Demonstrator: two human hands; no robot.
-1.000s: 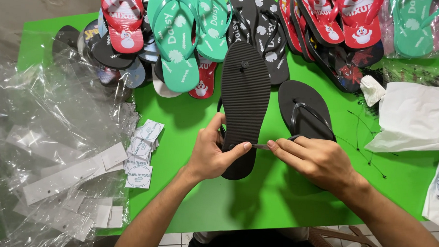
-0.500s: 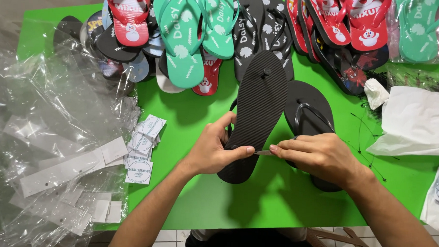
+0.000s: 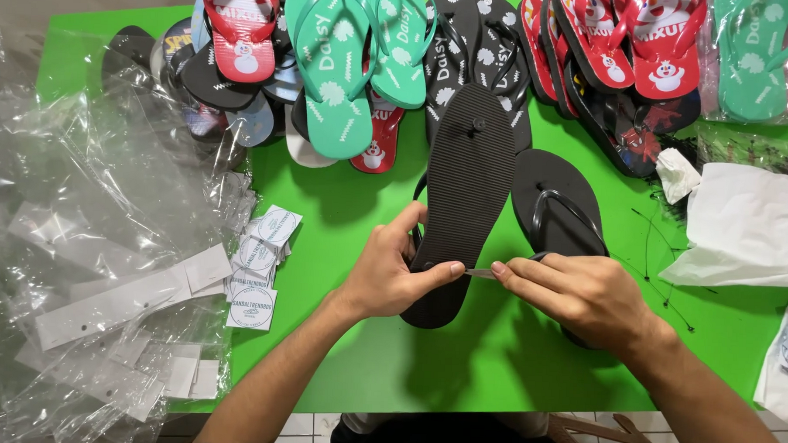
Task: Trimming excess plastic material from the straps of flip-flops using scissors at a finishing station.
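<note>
The left hand pinches the edge of a black flip-flop lying sole-up mid-table, steadying it. From three o'clock, the right hand closes its fingertips on what looks like a thin pin. Its mate lies strap-up beside it; paper tags sit at nine o'clock.

A bright green table stands on a pale tiled floor.

free: green surface bare near edge
blocked far: piled flip-flops
blocked left: plastic bags, round tags
</note>
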